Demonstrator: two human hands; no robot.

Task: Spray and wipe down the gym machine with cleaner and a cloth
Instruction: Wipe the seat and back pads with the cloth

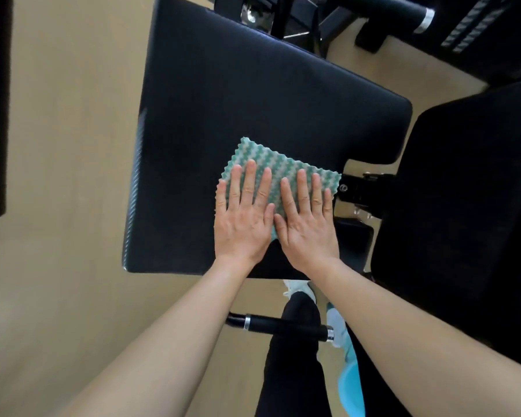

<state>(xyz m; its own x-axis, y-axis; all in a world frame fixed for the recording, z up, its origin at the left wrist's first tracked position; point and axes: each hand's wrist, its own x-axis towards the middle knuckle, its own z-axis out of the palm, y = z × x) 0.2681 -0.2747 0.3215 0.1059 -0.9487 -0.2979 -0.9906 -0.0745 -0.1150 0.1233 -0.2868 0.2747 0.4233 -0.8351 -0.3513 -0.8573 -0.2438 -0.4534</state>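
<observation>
2 bare forearms [169,341] reach over the gym machine's black pad [253,85], where the green-and-white cloth [262,158] lies spread toward its nearer right corner. The left hand [244,218] and right hand [307,227] press it flat side by side, each grip apart, fingers [250,182] straight. Wiping seems underway, with most of the pad and the frame [278,16] likely left; whether spraying is done cannot be told.
</observation>
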